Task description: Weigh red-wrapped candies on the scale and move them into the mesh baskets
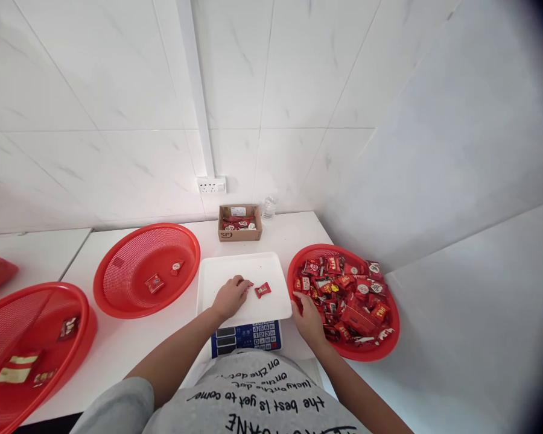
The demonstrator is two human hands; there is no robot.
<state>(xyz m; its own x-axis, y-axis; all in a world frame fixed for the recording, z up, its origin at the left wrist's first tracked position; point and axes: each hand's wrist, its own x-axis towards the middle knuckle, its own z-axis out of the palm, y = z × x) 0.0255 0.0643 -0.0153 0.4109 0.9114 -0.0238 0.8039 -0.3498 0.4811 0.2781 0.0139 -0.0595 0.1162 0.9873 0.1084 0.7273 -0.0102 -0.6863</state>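
Note:
My left hand [230, 296] is over the white tray [212, 271], its fingers curled down and closed at the tips on a small red-wrapped candy [251, 284], mostly hidden. Just right of those fingertips lies another red-wrapped candy [262, 290]. The tray sits on a scale whose blue keypad panel [265, 335] shows below it. My right hand [308, 318] is between the tray's right edge and a red basket [394, 325] heaped with wrapped candies [344, 289]. Its thumb and forefinger are apart by the basket's left rim, with nothing visible between them.
At left stands a red mesh basket [117, 259] with a few small packets. Nearer is another red basket [84, 349] with packets inside. A cardboard box [239, 236] of red packets and a clear container [269, 208] stand by the wall, below a socket [212, 185].

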